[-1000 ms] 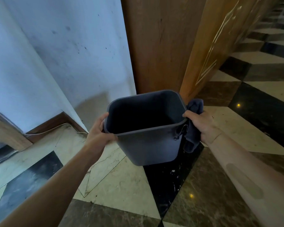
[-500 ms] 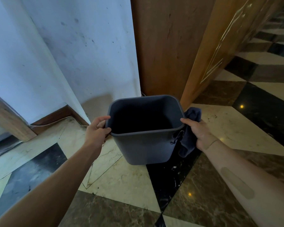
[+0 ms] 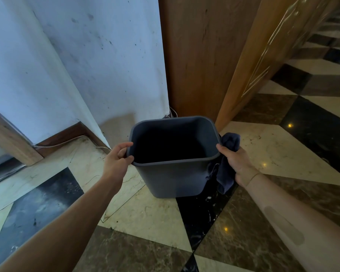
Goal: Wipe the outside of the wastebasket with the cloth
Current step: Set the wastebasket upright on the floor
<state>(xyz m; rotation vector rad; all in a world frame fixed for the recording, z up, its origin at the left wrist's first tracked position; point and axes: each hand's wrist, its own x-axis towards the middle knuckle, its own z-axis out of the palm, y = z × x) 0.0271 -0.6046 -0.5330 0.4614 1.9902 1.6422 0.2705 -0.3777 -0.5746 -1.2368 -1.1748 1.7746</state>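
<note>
Nearest me, my two bare forearms reach out over the patterned marble floor (image 3: pixel 149 216). My left hand (image 3: pixel 116 160) grips the left rim of the dark grey plastic wastebasket (image 3: pixel 173 177), its fingers (image 3: pixel 124 149) curled narrowly over the edge with the thumb at the near corner. My right hand (image 3: pixel 237 163) clasps the right rim, and its fingers are closed on the dark blue cloth (image 3: pixel 229 165), which is bunched against the basket's right outer side and hangs below my palm. I cannot tell whether the upright, empty basket rests on the floor or is held just above it. Just behind it stand a scuffed white wall (image 3: pixel 98 65) and a wooden door frame (image 3: pixel 200 55), with a thin cable (image 3: pixel 67 141) along the skirting at left.
</note>
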